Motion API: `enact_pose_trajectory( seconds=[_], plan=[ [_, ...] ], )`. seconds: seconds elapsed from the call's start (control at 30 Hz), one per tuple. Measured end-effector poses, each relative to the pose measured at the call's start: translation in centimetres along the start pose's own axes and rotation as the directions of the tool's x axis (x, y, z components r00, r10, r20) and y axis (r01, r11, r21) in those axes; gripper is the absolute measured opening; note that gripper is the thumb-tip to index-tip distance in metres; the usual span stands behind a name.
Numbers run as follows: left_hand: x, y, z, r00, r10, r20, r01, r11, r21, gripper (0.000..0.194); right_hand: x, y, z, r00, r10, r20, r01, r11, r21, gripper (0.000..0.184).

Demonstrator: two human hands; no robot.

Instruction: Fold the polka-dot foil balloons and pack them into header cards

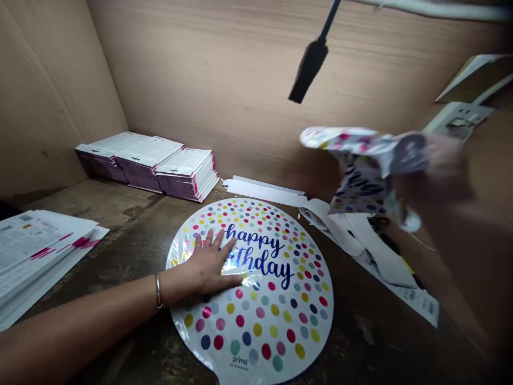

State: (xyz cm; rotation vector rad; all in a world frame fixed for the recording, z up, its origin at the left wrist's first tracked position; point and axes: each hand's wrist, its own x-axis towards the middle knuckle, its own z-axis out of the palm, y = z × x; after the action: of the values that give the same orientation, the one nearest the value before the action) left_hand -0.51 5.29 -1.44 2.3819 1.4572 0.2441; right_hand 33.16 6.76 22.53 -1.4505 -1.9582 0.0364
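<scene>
A flat, round foil balloon (280, 315) with coloured dots and blue "happy birthday" lettering lies on the dark tabletop. My left hand (210, 262), a bangle at its wrist, rests on its left part with the fingers spread. Raised at the right, my right hand (444, 166) is smeared by motion. It grips a crumpled, dotted foil balloon (360, 182) with dark lettering, which hangs above the table's right side.
Stacks of printed cards (140, 160) stand along the back wall. More printed sheets (44, 246) lie at the left. White paper strips (264, 190) and a curled paper sheet (372, 251) lie behind and right. A black tool-like object (308, 72) hangs from above.
</scene>
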Motion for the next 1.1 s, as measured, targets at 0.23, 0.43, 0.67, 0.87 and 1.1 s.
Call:
enact_pose_trajectory(
  seconds=[0.23, 0.43, 0.67, 0.87, 1.1],
  plan=[
    [-1.7, 1.4, -3.1, 0.714, 0.032, -0.7, -0.121, 0.99, -0.078, 0.094, -12.1, -8.6, 11.3, 0.973, -0.209, 0.099, 0.215, 0.975, -0.054, 0.028],
    [-7.0, -2.3, -2.9, 0.806, 0.369, -0.462, -0.352, 0.927, 0.127, 0.028, -20.0, -7.6, 13.6, 0.865, -0.031, 0.5, 0.063, 0.997, -0.047, 0.075],
    [-8.5, -4.3, -1.4, 0.938, 0.315, -0.147, -0.322, 0.946, -0.025, 0.04, -22.2, -5.9, 14.5, 0.749, 0.102, 0.655, -0.01, 0.99, -0.143, 0.061],
    [-7.6, -2.7, -0.8, 0.935, 0.23, -0.271, -0.239, 0.971, -0.001, 0.034, -21.3, -6.6, 14.4, 0.789, 0.065, 0.611, -0.062, 0.998, -0.027, 0.063],
    [-8.1, -5.1, -1.1, 0.946, 0.189, -0.262, -0.218, 0.972, -0.088, 0.037, -22.1, -3.3, 13.7, 0.732, 0.159, 0.662, -0.111, 0.987, -0.114, 0.076]
  ],
)
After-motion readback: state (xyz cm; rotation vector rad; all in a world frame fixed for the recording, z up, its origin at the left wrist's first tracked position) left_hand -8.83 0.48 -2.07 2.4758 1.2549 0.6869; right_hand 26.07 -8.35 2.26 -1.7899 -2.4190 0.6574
